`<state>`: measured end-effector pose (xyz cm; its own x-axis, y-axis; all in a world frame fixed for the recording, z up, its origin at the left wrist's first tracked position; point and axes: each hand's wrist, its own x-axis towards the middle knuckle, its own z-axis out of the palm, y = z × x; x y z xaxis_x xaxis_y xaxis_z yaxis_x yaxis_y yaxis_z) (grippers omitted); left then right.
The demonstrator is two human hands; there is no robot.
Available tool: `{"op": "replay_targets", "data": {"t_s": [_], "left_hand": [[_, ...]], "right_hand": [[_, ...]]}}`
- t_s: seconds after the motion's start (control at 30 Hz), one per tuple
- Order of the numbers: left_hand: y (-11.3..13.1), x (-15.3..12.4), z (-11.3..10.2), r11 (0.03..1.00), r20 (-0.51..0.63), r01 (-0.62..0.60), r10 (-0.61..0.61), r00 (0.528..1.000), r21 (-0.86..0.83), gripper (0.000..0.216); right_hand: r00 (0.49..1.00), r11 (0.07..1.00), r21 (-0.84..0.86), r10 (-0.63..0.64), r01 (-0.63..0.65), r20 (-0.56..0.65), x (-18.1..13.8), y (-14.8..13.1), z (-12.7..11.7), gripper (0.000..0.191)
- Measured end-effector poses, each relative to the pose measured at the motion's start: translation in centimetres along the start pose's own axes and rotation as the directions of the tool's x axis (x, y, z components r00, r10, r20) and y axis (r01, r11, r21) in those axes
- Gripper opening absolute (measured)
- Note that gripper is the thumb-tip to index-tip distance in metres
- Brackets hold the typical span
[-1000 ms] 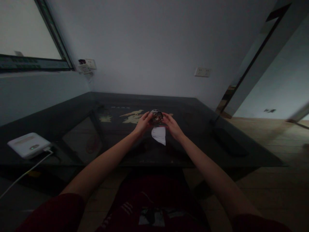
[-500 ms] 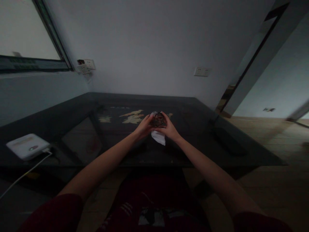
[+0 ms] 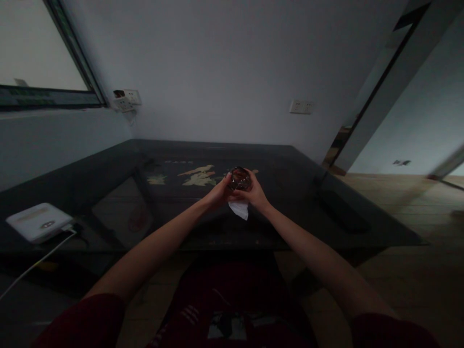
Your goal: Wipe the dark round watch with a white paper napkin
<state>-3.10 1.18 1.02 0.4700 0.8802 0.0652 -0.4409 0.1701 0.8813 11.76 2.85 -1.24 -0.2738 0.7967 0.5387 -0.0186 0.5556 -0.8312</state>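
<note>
Between my two hands is a round glass vessel point(image 3: 240, 180), see-through and dark, with bright glints. It may be a cup or a bowl; the exact kind is hard to make out in the dim light. My left hand point(image 3: 219, 191) wraps its left side. Curled around the right side is my right hand point(image 3: 257, 192), its thumb across the near face. A white tissue or cloth point(image 3: 239, 210) hangs below the glass, near the right palm. Its upper part is hidden behind the fingers.
The dark glossy table point(image 3: 188, 217) carries a pale bird-and-flower picture point(image 3: 198, 175). At its left stands a white box-shaped device point(image 3: 39, 221) with a white cable point(image 3: 38, 261). A long black object point(image 3: 342, 211) lies at the right. Behind rises a wall with sockets point(image 3: 301, 107).
The glass has turned or tilted a little in my hands, and my left fingers have shifted at its side. The white tissue hangs slightly lower. The view has moved slightly.
</note>
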Motion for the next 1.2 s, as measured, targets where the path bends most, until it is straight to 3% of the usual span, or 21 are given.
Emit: {"op": "replay_targets", "data": {"t_s": [0.1, 0.2, 0.27, 0.33, 0.47, 0.57, 0.7, 0.8, 0.97, 1.07, 1.2], "left_hand": [[0.4, 0.3, -0.2, 0.995, -0.004, -0.027, 0.027, 1.000, 0.096, 0.055], [0.8, 0.5, -0.9, 0.934, -0.043, -0.159, 0.182, 0.982, 0.319, 0.052], [0.9, 0.4, -1.4, 0.792, 0.005, -0.263, 0.312, 0.950, 0.551, 0.049], [0.8, 0.1, -1.9, 0.576, 0.141, -0.332, 0.350, 0.926, 0.747, 0.046], [0.2, -0.2, -2.3, 0.195, 0.366, -0.380, 0.107, 0.925, 0.904, 0.062], [-0.3, -0.1, -2.4, 0.065, 0.427, -0.424, -0.046, 0.903, 0.903, 0.061], [-0.6, -0.1, -2.5, 0.034, 0.471, -0.470, -0.040, 0.881, 0.882, 0.052], [-0.5, 0.0, -2.4, 0.019, 0.443, -0.443, 0.005, 0.896, 0.896, 0.054], [-0.4, 0.4, -3.0, 0.001, 0.236, -0.238, 0.130, 0.963, 0.971, 0.043], [-0.3, 0.7, -3.5, 0.057, 0.103, -0.121, 0.251, 0.963, 0.991, 0.034], [0.2, 0.8, -3.3, 0.181, 0.058, -0.135, 0.377, 0.925, 0.974, 0.024]], "right_hand": [[0.999, 1.000, 0.015, 0.008, -0.007, -0.052, 0.2, -0.4, -0.3, 0.091], [0.984, 0.998, 0.069, 0.007, 0.005, -0.176, 0.6, -0.5, -1.0, 0.080], [0.961, 0.990, 0.139, 0.025, 0.014, -0.275, 0.9, -0.5, -1.6, 0.071], [0.937, 0.973, 0.229, 0.064, 0.018, -0.344, 1.0, -0.6, -2.2, 0.063], [0.921, 0.915, 0.403, 0.143, 0.016, -0.363, 1.1, -0.9, -2.8, 0.050], [0.926, 0.887, 0.461, 0.178, -0.005, -0.332, 1.2, -0.8, -2.6, 0.054], [0.926, 0.879, 0.474, 0.214, -0.044, -0.311, 1.2, -0.3, -2.0, 0.070], [0.926, 0.872, 0.484, 0.237, -0.070, -0.292, 1.0, -0.5, -1.6, 0.069], [0.931, 0.876, 0.473, 0.243, -0.091, -0.271, 0.8, -1.1, -1.4, 0.053], [0.930, 0.861, 0.499, 0.255, -0.094, -0.265, 0.8, -1.3, -1.5, 0.050], [0.945, 0.837, 0.538, 0.246, -0.095, -0.216, 0.7, -1.4, -1.6, 0.047]]}}
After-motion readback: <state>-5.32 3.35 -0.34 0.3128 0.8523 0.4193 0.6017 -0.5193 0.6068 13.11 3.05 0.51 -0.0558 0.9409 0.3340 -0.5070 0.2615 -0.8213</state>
